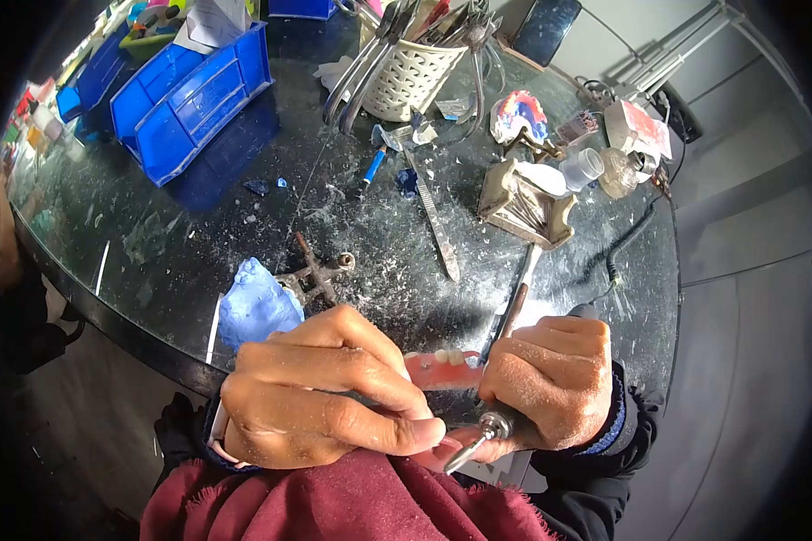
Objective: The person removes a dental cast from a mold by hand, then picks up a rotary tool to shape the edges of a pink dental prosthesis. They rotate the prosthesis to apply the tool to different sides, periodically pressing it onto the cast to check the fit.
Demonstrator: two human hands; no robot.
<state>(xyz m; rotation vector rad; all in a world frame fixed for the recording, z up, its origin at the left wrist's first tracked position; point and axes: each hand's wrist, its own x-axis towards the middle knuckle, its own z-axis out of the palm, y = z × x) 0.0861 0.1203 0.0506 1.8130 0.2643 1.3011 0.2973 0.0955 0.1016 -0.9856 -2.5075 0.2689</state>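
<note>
Two hands are gripping — left (334, 392) a pink denture (442, 374), right (550, 383) a metal-tipped tool (501, 424) — slipping is risking the left thumb (410, 436).

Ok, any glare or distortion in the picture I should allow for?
Head view: black vignetting at the corners, with the dark, dusty tabletop's edge bowed as if by a wide lens; head view: strong glare just beyond the right hand; head view: multicoloured clutter at far left looks stretched and soft.
</note>
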